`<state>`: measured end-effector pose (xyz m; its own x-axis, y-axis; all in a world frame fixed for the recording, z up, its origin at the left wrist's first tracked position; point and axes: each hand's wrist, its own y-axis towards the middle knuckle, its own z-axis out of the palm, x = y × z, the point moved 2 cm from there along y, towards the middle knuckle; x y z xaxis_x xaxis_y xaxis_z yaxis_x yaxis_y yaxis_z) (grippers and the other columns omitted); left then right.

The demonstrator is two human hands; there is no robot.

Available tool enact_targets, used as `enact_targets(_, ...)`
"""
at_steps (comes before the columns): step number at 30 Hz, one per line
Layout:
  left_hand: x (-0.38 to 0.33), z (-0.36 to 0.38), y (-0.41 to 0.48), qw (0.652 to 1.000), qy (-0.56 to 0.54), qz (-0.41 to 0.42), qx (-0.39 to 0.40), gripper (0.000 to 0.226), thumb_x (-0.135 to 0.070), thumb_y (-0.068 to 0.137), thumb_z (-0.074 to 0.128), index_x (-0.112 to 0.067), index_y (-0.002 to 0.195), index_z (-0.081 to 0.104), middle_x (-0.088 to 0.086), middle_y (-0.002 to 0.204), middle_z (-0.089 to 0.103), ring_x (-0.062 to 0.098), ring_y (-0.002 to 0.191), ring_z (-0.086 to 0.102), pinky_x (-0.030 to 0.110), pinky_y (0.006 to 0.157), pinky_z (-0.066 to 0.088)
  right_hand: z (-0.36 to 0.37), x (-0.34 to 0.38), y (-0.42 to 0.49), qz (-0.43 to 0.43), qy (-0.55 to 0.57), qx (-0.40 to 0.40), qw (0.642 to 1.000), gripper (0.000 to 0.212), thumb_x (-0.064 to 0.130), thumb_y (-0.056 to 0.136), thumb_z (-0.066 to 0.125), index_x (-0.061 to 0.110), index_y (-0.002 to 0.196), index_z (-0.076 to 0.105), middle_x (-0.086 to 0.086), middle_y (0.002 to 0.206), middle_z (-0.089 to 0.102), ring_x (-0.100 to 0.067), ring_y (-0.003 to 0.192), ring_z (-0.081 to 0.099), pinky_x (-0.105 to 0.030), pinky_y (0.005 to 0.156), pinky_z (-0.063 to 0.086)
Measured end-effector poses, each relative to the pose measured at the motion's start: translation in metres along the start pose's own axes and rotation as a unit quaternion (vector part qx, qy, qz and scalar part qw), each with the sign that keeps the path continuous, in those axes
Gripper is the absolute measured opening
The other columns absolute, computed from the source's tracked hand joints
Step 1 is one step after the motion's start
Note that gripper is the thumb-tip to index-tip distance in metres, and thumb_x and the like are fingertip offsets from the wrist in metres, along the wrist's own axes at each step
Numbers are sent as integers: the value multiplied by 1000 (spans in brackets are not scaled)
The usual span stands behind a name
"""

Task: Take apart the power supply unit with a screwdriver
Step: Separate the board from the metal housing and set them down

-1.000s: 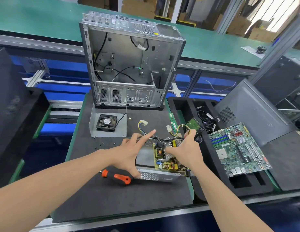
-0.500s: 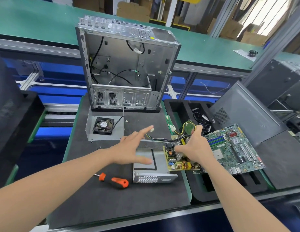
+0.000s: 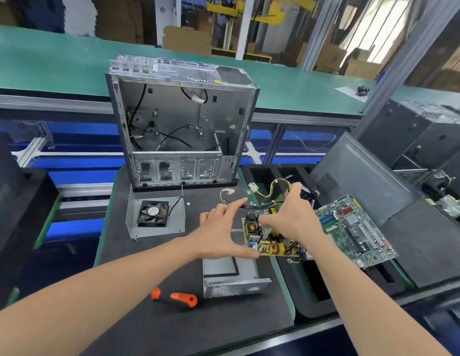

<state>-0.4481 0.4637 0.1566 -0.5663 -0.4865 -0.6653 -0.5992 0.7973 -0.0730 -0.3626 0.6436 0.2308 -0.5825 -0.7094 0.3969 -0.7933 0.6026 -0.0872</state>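
The person's right hand (image 3: pixel 293 219) is grasping the power supply board (image 3: pixel 265 244), its fingers curling over the board's far edge where the wire bundle (image 3: pixel 271 192) of yellow and black leads is coming off. The left hand (image 3: pixel 221 235) is staying unclenched, fingers spread and straight, with the thumb tip touching the board's near left corner. The board is sitting out of its metal casing (image 3: pixel 231 276), tilted slightly, over the right edge of the black mat (image 3: pixel 152 335), between the casing and the motherboard (image 3: pixel 352 229); whether its underside is touching the casing I cannot tell. The casing is lying open-topped on the mat just below the left hand, its vented end facing the person. The orange-handled screwdriver (image 3: pixel 175 299) is lying flat on the mat just beside the casing's left end, with neither hand on it. Behind the hands the gutted computer case (image 3: pixel 182 129) is standing upright, with a fan (image 3: pixel 153 213) on its metal plate lying in front of it. The motherboard is resting on the foam tray (image 3: pixel 313 291) to the right.
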Motion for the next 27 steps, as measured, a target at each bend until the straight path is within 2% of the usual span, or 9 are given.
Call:
enact_targets(2,-5,-13,7,1000,2,12,-24,124,-86,62,74,-53,156,0,-3,153,29,24,142,31,48,118,19,-9,10,7,-10,5,-18,1000,85,54,64,82,24,116,22,-9,88,66,-32,75,67,-46,68,58)
enact_targets(5,-4,-38,17,997,-24,24,-64,114,-81,65,75,-55,154,8,-14,154,25,20,144,32,52,117,20,-18,27,24,-28,16,-38,999,84,53,66,83,23,117,22,-8,89,65,-33,78,67,-45,68,57)
enact_targets(7,3,-55,24,996,-27,30,-83,107,-77,68,75,-56,152,12,-19,151,25,18,144,32,51,117,20,-18,38,39,-43,29,-36,998,91,50,67,83,21,128,23,-8,89,67,-31,78,67,-47,68,59)
enact_targets(10,17,-74,34,994,16,22,-109,98,-70,75,76,-53,152,18,-13,150,30,15,141,35,44,114,20,-6,53,63,-61,26,-22,998,99,48,68,82,20,139,20,-6,85,67,-29,76,68,-48,68,61)
enact_targets(12,31,-82,38,993,45,7,-105,90,-62,83,74,-51,154,21,-11,147,34,16,139,37,38,108,19,9,61,79,-67,21,-12,997,96,47,68,83,21,136,20,-3,81,66,-26,70,67,-42,62,59)
enact_targets(14,47,-88,42,993,77,-18,-86,85,-45,87,72,-51,155,21,-9,144,37,16,137,36,37,103,19,28,65,94,-69,16,7,997,97,47,69,84,22,136,18,-1,81,65,-23,68,66,-36,56,53)
enact_targets(18,78,-90,52,991,96,-87,-26,92,-10,81,61,-50,156,25,-6,138,40,17,134,32,40,104,19,70,69,121,-71,2,62,996,99,47,71,85,20,138,18,-3,88,65,-28,76,67,-41,65,58)
enact_targets(21,95,-84,59,988,101,-120,-10,92,-5,81,55,-48,157,26,-5,134,41,18,132,31,40,101,21,97,69,137,-73,-6,84,994,91,48,72,86,19,130,21,-3,88,65,-28,74,66,-42,66,58)
enact_targets(27,118,-73,69,982,125,-136,-39,81,-7,84,54,-40,156,36,-4,140,44,17,142,23,34,100,13,129,71,153,-77,-17,93,993,97,49,75,86,18,137,18,3,74,56,-26,68,63,-35,57,49)
